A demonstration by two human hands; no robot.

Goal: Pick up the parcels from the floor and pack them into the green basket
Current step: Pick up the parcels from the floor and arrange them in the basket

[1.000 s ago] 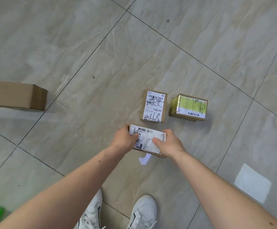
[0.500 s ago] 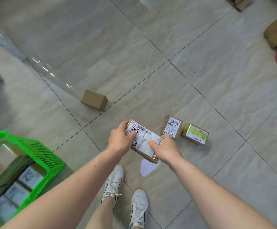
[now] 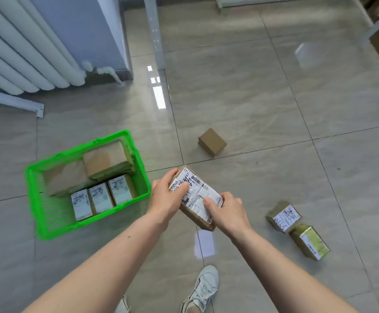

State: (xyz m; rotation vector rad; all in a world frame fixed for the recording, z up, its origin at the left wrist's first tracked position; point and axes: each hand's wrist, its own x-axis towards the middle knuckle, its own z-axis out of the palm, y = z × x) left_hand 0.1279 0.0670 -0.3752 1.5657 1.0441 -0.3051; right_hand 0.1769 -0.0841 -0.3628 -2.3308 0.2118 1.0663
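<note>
holding a long brown cardboard parcel [image 3: 196, 197] up off the floor with both hands, the left hand [image 3: 166, 196] wrapped round its far upper-left end with the thumb on top, the right hand [image 3: 226, 211] clamped on the near lower-right end, thumb pressed on the label. the box is a flat rectangular brick shape, its white printed shipping label with a barcode faces up, looks a bit wrinkly under clear tape, and its long axis runs diagonally from upper left down to lower right. it hangs just to the right of the green basket [image 3: 55, 229], not over it. the basket is bright plastic with slatted mesh walls and a rim that looks a bit smeared by blur, and it sits on the glossy grey stone-look tiled floor [image 3: 274, 109]. inside it are three small labelled boxes [image 3: 100, 199] standing side by side along the near side, plus two bigger plain brown cartons [image 3: 103, 160] stacked behind them. out on the floor, a small plain cardboard box [image 3: 212, 142] sits beyond the hands near a tile joint, and off to the right a small box with a scribbled white label [image 3: 284, 219] sits touching or almost touching a box with a yellow-green label [image 3: 309, 243]. white ribbed radiator [image 3: 21, 57] top left, white sneaker [image 3: 203, 288] at the bottom.
</note>
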